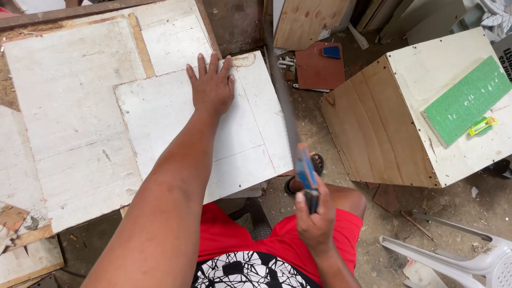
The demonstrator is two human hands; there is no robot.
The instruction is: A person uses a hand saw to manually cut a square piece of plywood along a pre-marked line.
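— Left hand (pixel 212 85)?
— Flat on the white panel (pixel 176 122), fingers spread, palm down near the far edge. Pressing, not gripping; nothing held in it.
— Right hand (pixel 316 221)?
— Closed around the blue handle of a handsaw (pixel 306 170), low over the red shorts (pixel 234 240). Full fist, thumb on top.
— And the blade (pixel 285 106)?
— Long, narrow, grey, running away from the handle along the panel's right edge, up toward the far corner. Touching the edge or just beside it; cannot tell whether the teeth bite.
— Where does the panel lie?
— On top of larger white boards (pixel 69 106), tilted a little against them, its near right corner hanging out over the dirt floor above a sandalled foot (pixel 314 165).
— Step in hand, then?
— Looks like sawing, or lining up for a stroke, down the right side of the panel. Faint straight line visible just inside that edge, parallel to it.
— Calls for what next?
— By judgement: firm downward weight from the flat hand, blade held in line with that mark, long even strokes, foot kept out from under the overhang.
— Around it?
— A plywood box (pixel 373 122) to the right with a white top, a green board (pixel 466 98) and a small yellow-green object (pixel 482 126) on it. White plastic chair (pixel 480 256) at the lower right. Reddish-brown board (pixel 319 66) on the floor beyond, sawdust about.
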